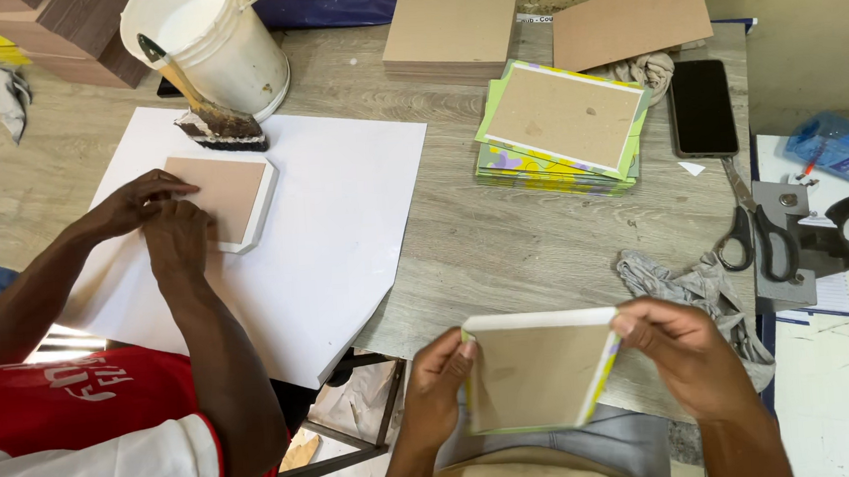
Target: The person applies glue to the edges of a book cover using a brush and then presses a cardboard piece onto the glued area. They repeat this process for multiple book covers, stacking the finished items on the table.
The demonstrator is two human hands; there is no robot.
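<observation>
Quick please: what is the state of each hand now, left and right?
Left hand: closed on the left edge of the covered board.
Right hand: closed on its right edge.

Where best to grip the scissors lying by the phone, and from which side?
Take the scissors by the black handle loops, which lie at the near end, toward the right hand. The blades point away toward the phone, so coming from the near side likely keeps fingers off them.
</observation>
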